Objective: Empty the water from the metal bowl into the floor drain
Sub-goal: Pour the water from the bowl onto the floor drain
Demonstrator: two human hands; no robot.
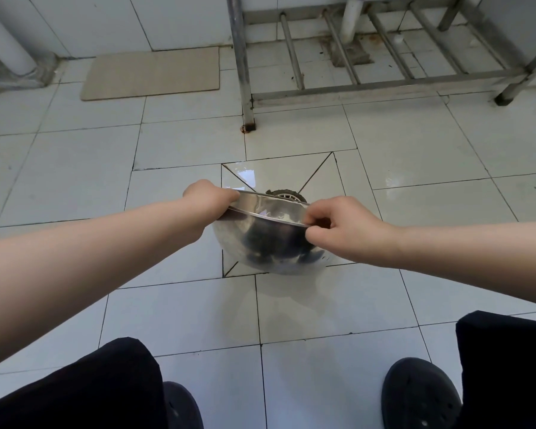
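Note:
A shiny metal bowl (270,246) hangs low over the tiled floor, tipped away from me so its mouth faces the floor drain (287,196). Only the far part of the round drain grate shows past the bowl's rim. My left hand (209,201) grips the rim on the left side. My right hand (341,226) pinches the rim on the right. The tiles around the drain look wet and glossy. Any water inside the bowl is hidden by its tilt.
A steel table frame stands behind the drain, its near leg (247,116) close by and its shelf bars (381,85) low. A beige mat (153,72) lies back left beside a white pipe (11,48). My dark shoes (420,394) and knees sit below.

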